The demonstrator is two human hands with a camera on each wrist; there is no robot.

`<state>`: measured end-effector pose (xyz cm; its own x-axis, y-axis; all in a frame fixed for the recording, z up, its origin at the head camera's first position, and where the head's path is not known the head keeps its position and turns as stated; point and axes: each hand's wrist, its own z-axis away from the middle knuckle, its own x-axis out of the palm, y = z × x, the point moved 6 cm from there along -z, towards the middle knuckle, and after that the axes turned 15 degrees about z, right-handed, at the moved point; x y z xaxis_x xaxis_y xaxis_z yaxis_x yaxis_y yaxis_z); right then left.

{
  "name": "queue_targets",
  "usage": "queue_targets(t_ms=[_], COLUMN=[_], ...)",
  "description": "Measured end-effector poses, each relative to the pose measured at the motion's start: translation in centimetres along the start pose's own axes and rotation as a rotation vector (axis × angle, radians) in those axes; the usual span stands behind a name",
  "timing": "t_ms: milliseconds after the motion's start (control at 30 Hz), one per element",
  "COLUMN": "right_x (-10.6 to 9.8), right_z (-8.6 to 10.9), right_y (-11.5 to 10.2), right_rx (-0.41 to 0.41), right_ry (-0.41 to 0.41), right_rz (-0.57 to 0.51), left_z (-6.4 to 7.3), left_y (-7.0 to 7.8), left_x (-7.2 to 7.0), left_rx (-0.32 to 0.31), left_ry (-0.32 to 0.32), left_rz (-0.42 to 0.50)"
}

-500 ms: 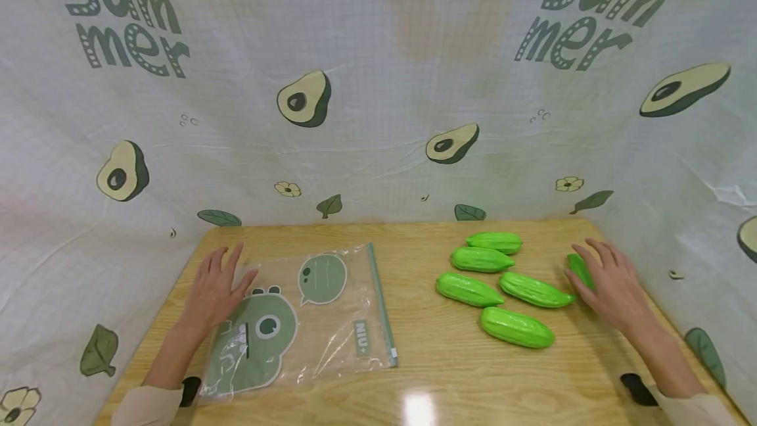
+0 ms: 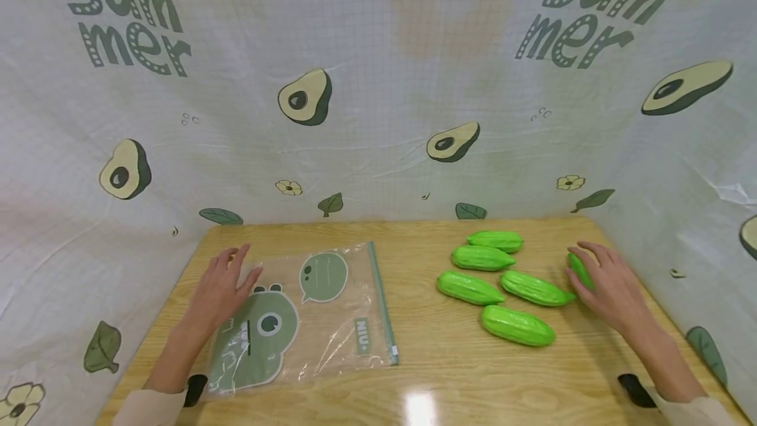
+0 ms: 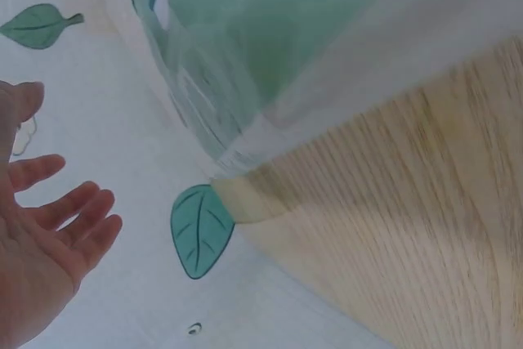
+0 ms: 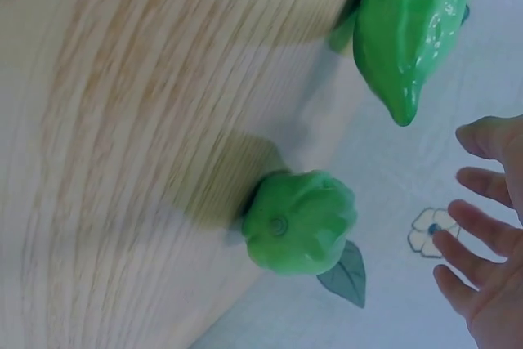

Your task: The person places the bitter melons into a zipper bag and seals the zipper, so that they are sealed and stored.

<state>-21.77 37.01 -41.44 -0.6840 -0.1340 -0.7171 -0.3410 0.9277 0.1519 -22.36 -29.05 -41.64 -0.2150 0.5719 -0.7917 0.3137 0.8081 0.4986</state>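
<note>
A clear zip bag [image 2: 325, 340] printed with a green cartoon animal lies flat on the left half of the table. My left hand [image 2: 217, 288] hovers by its upper left edge, fingers spread and relaxed, holding nothing. On the right, several bright green bitter melons [image 2: 468, 288] lie on the table. My right hand [image 2: 609, 281] is over the farthest right bitter melon [image 2: 579, 271], which it partly hides in the head view. In the right wrist view that hand's loosely bent fingers [image 4: 470, 259] are apart from the melon seen end-on [image 4: 301, 223].
The wooden table [image 2: 437, 380] is walled at the back and sides by pale cloth [image 2: 378, 150] with avocado and leaf prints. The bag's green zip strip [image 2: 383, 304] faces the melons. A black wrist strap [image 2: 636, 389] sits on the right forearm.
Both hands stay nearly in place; the right hand's fingers have shifted slightly left. The bag's lower left corner looks a little shifted. The melons have not moved.
</note>
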Motion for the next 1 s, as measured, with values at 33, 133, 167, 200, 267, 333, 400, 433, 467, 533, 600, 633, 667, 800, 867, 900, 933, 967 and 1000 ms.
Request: queue_targets(t_ms=[33,133,167,200,267,333,400,433,467,533,600,633,667,800,867,900,933,967,1000], right_x=[-0.1,-0.2,-0.3,-0.3,-0.4,-0.5,-0.6,-0.6,-0.6,-0.7,-0.6,-0.6,-0.6,-0.6,-0.6,-0.6,-0.5,-0.5,-0.5], right_z=[-0.1,-0.4,-0.5,-0.5,-0.7,-0.7,-0.8,-0.8,-0.8,-0.9,-1.0,-1.0,-1.1,-1.3,-1.3,-1.4,-1.4,-1.5,-1.5], right_y=[-0.1,-0.4,-0.6,-0.7,-1.0,-1.2,-1.5,-1.6,-1.8,-2.1,-2.4,-2.5,-2.7,-3.3,-3.5,-3.6,-3.8,-3.9,-4.0], right_rx=[0.000,-0.002,-0.003,-0.005,-0.005,-0.006,0.000,0.003,0.008,0.019,0.029,0.032,0.033,0.032,0.039,0.043,0.046,0.049,0.048], right_ry=[0.001,0.006,0.007,0.008,0.006,0.001,-0.013,-0.022,-0.032,-0.050,-0.063,-0.066,-0.066,-0.063,-0.065,-0.067,-0.068,-0.069,-0.068], right_rz=[-0.005,-0.017,-0.018,-0.021,-0.019,-0.019,-0.018,-0.017,-0.020,-0.028,-0.037,-0.044,-0.051,-0.070,-0.072,-0.072,-0.069,-0.066,-0.064], left_z=[0.0,-0.1,-0.2,-0.2,-0.3,-0.3,-0.4,-0.4,-0.4,-0.5,-0.5,-0.5,-0.5,-0.4,-0.4,-0.4,-0.4,-0.4,-0.4], left_y=[0.1,0.5,0.7,0.9,1.3,1.7,2.1,2.4,2.6,3.0,3.4,3.6,3.8,4.3,4.6,4.7,4.8,4.9,5.0], left_x=[0.0,0.2,0.3,0.3,0.4,0.6,0.7,0.8,0.9,1.1,1.2,1.3,1.4,1.7,2.0,2.1,2.3,2.4,2.5], left_rx=[-0.008,-0.013,-0.007,-0.005,0.007,0.015,0.010,0.012,0.017,0.025,0.030,0.031,0.031,0.005,-0.001,-0.004,-0.005,-0.006,-0.008], left_ry=[-0.005,-0.015,-0.011,-0.012,-0.007,-0.008,-0.016,-0.018,-0.020,-0.018,-0.017,-0.015,-0.013,-0.013,-0.017,-0.019,-0.023,-0.026,-0.027], left_rz=[0.005,0.013,0.014,0.021,0.026,0.031,0.037,0.036,0.037,0.041,0.053,0.058,0.062,0.086,0.084,0.086,0.087,0.088,0.091])
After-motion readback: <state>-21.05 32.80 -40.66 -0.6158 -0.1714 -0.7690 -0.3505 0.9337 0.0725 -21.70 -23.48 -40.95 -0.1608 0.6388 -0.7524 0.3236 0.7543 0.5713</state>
